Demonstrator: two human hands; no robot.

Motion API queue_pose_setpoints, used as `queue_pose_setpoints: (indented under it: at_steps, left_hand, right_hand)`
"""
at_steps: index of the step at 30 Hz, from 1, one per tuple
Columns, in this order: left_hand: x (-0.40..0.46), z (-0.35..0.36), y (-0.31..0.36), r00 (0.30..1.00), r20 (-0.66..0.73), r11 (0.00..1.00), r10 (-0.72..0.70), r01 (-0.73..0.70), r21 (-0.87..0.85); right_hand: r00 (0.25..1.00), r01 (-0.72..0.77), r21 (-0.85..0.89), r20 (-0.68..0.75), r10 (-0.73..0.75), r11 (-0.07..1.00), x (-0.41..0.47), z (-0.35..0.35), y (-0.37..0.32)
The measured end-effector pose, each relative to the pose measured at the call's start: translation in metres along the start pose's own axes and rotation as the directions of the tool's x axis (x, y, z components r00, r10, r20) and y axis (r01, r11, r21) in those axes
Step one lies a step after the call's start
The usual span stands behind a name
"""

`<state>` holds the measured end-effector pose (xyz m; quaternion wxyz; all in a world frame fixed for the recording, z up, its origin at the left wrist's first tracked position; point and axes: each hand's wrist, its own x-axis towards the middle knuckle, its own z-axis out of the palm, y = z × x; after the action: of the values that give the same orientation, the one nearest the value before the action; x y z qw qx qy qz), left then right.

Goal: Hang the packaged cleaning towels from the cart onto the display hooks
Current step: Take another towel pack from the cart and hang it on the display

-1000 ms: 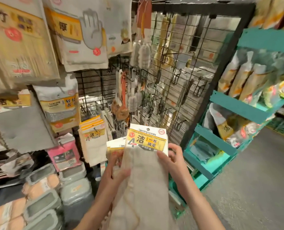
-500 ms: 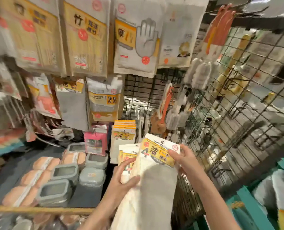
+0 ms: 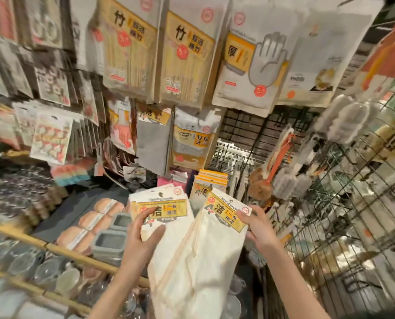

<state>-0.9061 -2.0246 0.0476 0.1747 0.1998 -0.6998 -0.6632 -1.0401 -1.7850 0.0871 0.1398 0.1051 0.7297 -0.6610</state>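
- Left hand (image 3: pixel 141 236) gripping one towel pack (image 3: pixel 160 209) by its yellow header card: fingers (image 3: pixel 143 215) curled over the card's front, thumb (image 3: pixel 155 233) pressed across the cream cloth below.
- Right hand (image 3: pixel 257 229) pinching a second pack (image 3: pixel 224 215) at the right edge of its header card, fingers clamped on the card.
- Both packs held up side by side in front of the display, left one a little higher, right one tilted to the right; cream towels (image 3: pixel 191 268) hanging down between the forearms, touching and overlapping lower down.
- Just behind the held packs, a stack of like packs (image 3: pixel 209 183) with yellow tops, already on the display.
- Above those, a grey cloth pack (image 3: pixel 152 143) and a sponge pack (image 3: pixel 193 143) hanging side by side.
- Higher up, two bamboo-printed packs (image 3: pixel 185 58), then a glove pack (image 3: pixel 251 63) to their right.
- At right, black wire grid (image 3: pixel 344 203) carrying brushes (image 3: pixel 281 157) and bare hooks.
- At lower left, tan sponges (image 3: pixel 92 224) beside grey containers (image 3: pixel 110 244), with a yellow rail (image 3: pixel 60 249) in front of them.
- Glassware (image 3: pixel 46 270) just below that rail; left side of the view blurred, goods there hard to tell.
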Motion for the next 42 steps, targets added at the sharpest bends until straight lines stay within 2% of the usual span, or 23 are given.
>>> queue_pose_setpoints:
  at_steps: [3, 9, 14, 31, 35, 42]
  left_hand:
    - [0.011, -0.022, -0.001, 0.998, -0.053, 0.999, 0.036, -0.033, 0.04]
    - [0.02, -0.039, -0.002, 0.999, -0.023, 0.992, 0.049, -0.046, 0.12]
    - [0.029, -0.043, -0.007, 0.995, -0.004, 0.978, 0.095, -0.092, 0.189]
    - [0.048, -0.039, 0.003, 0.999, -0.003, 0.99, 0.035, -0.035, 0.137]
    - [0.051, -0.037, 0.007, 0.999, -0.012, 0.991, 0.044, -0.042, 0.129]
    - [0.054, -0.031, 0.008, 0.999, -0.032, 0.99, 0.042, -0.038, 0.134]
  right_hand:
    - [0.999, 0.014, -0.015, -0.043, -0.015, 1.0, 0.023, 0.013, 0.01]
    - [0.994, 0.053, -0.076, -0.09, -0.06, 0.996, 0.072, 0.045, 0.018]
    - [0.992, 0.108, -0.127, -0.047, -0.115, 0.986, 0.099, 0.062, 0.02]
    - [0.985, 0.118, -0.114, -0.113, -0.131, 0.986, 0.147, 0.073, 0.024]
    - [0.978, 0.12, -0.189, -0.146, -0.149, 0.975, 0.157, 0.075, 0.03]
    - [0.943, 0.233, -0.417, -0.124, -0.309, 0.879, 0.173, 0.083, 0.036]
